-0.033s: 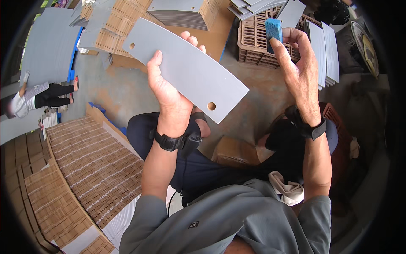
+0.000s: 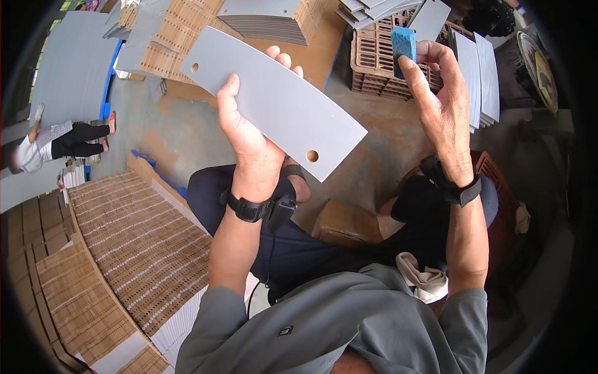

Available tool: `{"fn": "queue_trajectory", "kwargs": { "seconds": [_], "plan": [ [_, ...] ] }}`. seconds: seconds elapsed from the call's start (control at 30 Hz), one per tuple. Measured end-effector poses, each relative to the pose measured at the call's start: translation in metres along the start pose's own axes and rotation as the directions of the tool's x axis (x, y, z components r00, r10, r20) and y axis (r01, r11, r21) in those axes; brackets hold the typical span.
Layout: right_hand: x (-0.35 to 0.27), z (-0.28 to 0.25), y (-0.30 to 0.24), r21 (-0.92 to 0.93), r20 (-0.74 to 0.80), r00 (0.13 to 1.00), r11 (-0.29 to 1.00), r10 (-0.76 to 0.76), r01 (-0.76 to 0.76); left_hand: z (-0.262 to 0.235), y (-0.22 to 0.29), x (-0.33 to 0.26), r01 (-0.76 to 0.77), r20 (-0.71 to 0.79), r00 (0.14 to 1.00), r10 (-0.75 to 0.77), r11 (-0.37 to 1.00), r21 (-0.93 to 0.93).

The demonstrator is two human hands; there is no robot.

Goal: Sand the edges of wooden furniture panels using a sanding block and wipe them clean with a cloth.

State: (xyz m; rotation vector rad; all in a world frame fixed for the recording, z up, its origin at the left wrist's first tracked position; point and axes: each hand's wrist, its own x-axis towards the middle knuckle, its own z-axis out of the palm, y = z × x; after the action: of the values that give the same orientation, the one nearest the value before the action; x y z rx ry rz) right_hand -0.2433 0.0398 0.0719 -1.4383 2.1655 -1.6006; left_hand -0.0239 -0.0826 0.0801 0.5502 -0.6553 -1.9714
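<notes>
A grey board (image 2: pixel 280 100) with a round hole near each end is tilted across the view, above my knees. My left hand (image 2: pixel 249 131) is closed on it, thumb on the upper face and fingertips showing past the far edge. To the right, my right hand (image 2: pixel 442 93) pinches a small blue sponge block (image 2: pixel 403 48) between thumb and fingers, apart from the board. Behind the sponge stands a brown plastic crate (image 2: pixel 374 62), with grey boards (image 2: pixel 374 11) lying on top of it.
Stacked grey boards with brown edges (image 2: pixel 168 53) stand at the far left, beside another stack (image 2: pixel 268 25). Long rows of stacked boards (image 2: pixel 143 249) lie at my left. More boards (image 2: pixel 476 78) lean right of the crate. A taped carton (image 2: pixel 347 223) sits between my feet. Another person (image 2: pixel 62 140) works at far left.
</notes>
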Motion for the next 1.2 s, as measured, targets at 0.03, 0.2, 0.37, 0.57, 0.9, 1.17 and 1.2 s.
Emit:
{"fn": "queue_trajectory", "kwargs": {
  "seconds": [0.03, 0.2, 0.37, 0.57, 0.9, 1.17, 1.2],
  "plan": [
    [0.000, 0.000, 0.000, 0.019, -0.003, 1.000, 1.000, -0.015, 0.015, -0.002, 0.000, 0.000, -0.001, -0.001, 1.000, 0.001, 1.000, 0.002],
    [-0.004, 0.000, 0.003, 0.032, -0.001, 0.999, 0.999, -0.038, 0.038, -0.002, -0.002, 0.002, 0.006, -0.287, 0.956, 0.059, 0.976, 0.218],
    [-0.007, -0.003, 0.002, 0.091, 0.001, 1.000, 0.996, 0.011, -0.011, -0.031, -0.003, 0.007, 0.038, -0.381, 0.924, 0.020, 0.989, 0.144],
    [-0.017, 0.003, -0.016, 0.631, 0.322, 0.925, 0.683, 0.200, -0.368, -0.075, -0.001, 0.022, 0.237, 0.227, 0.965, -0.132, 0.815, -0.530],
    [-0.060, 0.025, -0.040, 0.680, 0.461, 0.886, 0.661, -0.048, -0.317, -0.054, 0.011, 0.028, 0.295, 0.494, 0.870, 0.000, 0.803, -0.518],
    [-0.081, 0.029, -0.055, 0.737, 0.450, 0.884, 0.613, -0.128, -0.286, -0.060, 0.011, 0.031, 0.233, 0.555, 0.829, 0.066, 0.862, -0.451],
    [-0.085, 0.029, -0.057, 0.738, 0.449, 0.882, 0.616, -0.142, -0.277, -0.059, 0.013, 0.031, 0.207, 0.545, 0.835, 0.077, 0.874, -0.440]
  ]
}}
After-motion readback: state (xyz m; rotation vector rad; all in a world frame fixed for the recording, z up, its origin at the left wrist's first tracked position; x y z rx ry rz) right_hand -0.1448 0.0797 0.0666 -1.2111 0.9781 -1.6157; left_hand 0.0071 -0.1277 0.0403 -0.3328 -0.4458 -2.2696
